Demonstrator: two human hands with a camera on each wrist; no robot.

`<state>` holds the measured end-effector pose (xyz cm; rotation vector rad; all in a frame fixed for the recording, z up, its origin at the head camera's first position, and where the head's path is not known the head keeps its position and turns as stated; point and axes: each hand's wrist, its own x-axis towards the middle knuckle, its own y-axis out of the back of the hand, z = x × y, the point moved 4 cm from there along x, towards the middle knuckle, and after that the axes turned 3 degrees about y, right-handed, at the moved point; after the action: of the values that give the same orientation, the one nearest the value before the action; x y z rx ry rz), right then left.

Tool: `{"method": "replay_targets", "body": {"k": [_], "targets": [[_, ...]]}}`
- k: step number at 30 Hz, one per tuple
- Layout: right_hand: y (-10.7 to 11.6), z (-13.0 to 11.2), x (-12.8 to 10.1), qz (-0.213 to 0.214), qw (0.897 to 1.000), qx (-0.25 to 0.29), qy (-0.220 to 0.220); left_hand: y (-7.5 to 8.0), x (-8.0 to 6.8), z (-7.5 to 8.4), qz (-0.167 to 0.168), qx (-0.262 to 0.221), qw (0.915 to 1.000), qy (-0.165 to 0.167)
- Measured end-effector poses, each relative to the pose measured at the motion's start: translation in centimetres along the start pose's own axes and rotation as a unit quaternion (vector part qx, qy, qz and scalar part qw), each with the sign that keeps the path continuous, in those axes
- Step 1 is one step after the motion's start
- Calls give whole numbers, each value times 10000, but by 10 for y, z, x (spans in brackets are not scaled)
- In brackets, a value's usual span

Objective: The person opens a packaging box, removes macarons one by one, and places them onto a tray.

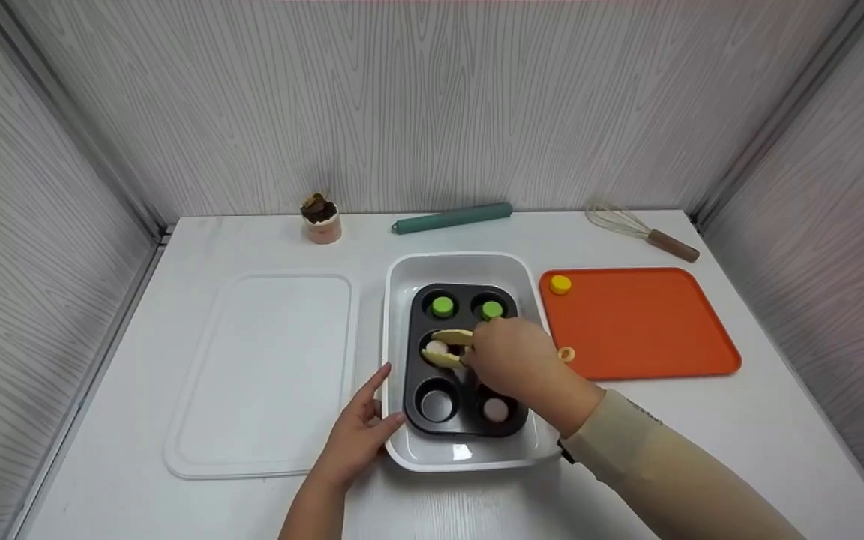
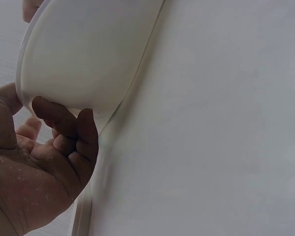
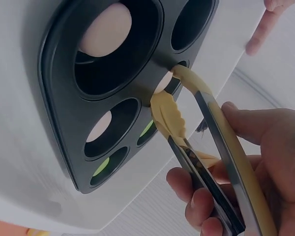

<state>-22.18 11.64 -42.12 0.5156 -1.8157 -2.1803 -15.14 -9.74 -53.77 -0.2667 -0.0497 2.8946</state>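
Note:
A black muffin tin (image 1: 411,379) sits inside a white basin (image 1: 462,264) at the table's middle. Its two far cups hold green pieces (image 1: 442,305), and a pink piece (image 1: 496,409) lies in the near right cup. My right hand (image 1: 488,356) grips yellow-tipped tongs (image 1: 451,347), whose tips straddle a pink piece (image 1: 437,347) in the middle left cup. The right wrist view shows the tongs (image 3: 221,142) in my right hand (image 3: 206,147), their tips at that pink piece (image 3: 162,82) in the tin (image 3: 59,113). My left hand (image 1: 368,420) holds the basin's near left corner, fingers (image 2: 69,132) curled against its wall (image 2: 88,54).
A white flat lid (image 1: 267,375) lies left of the basin. To the right is an orange tray (image 1: 642,322) with a yellow cap (image 1: 560,284) and a small ring (image 1: 567,354) at its edge. A cupcake (image 1: 320,217), green rolling pin (image 1: 452,218) and whisk (image 1: 642,231) line the back. Walls enclose three sides.

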Motion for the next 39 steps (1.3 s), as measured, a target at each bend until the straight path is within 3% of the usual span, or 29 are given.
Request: {"method": "replay_targets", "body": {"k": [11,19,27,39], "targets": [[5,-3,1,-47,9999,-78,-138,0,1,-1,19,33,10000,-87],[-1,6,4,-226,9979,469,-392,0,0,-1,59,24,10000,-47],[8,11,-3,-273,9968,548,-507,-1,0,-1,78,57,9999,49],[32,39,-17,163,9937,917,-618,0,-1,1,169,180,9997,28]]}}
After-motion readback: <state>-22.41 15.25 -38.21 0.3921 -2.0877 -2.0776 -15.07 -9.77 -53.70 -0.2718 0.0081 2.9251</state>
